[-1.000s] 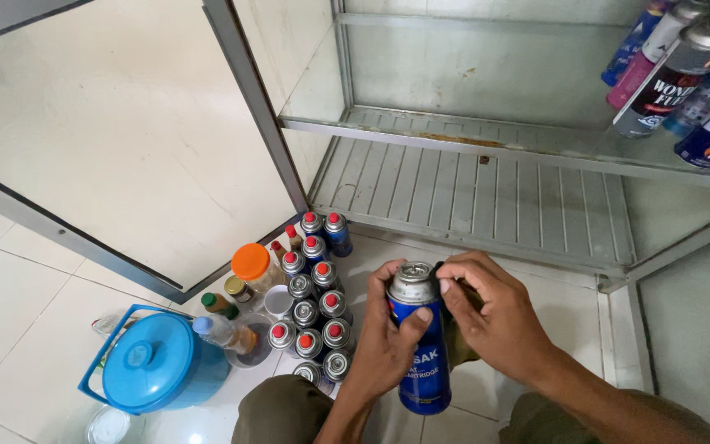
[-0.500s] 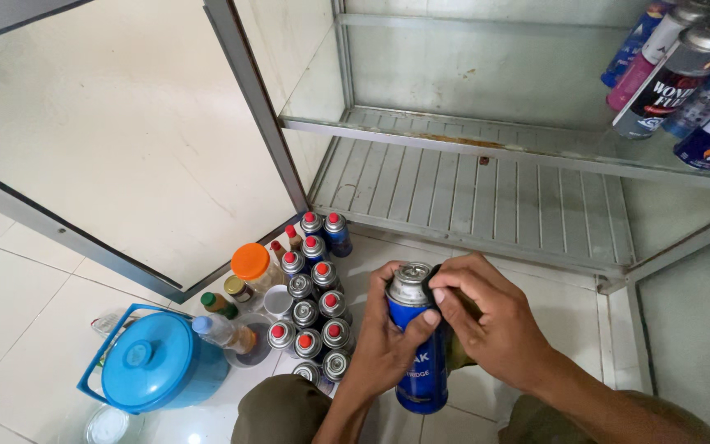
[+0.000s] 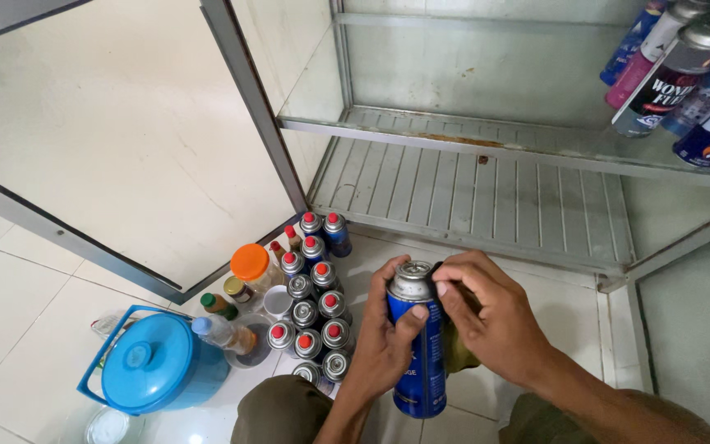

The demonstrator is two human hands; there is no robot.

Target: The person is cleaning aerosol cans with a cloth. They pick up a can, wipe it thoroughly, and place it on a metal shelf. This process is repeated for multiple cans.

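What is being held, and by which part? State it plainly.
A blue gas canister: the left hand grips its body just below the top, while the right hand has its fingertips at the silver top rim.

White tiled floor before an open glass-doored metal cabinet.

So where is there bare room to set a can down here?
The slatted cabinet floor is bare. Floor tiles left of the blue tub are free. Crowded: the small cans beside the left hand, which holds the blue can.
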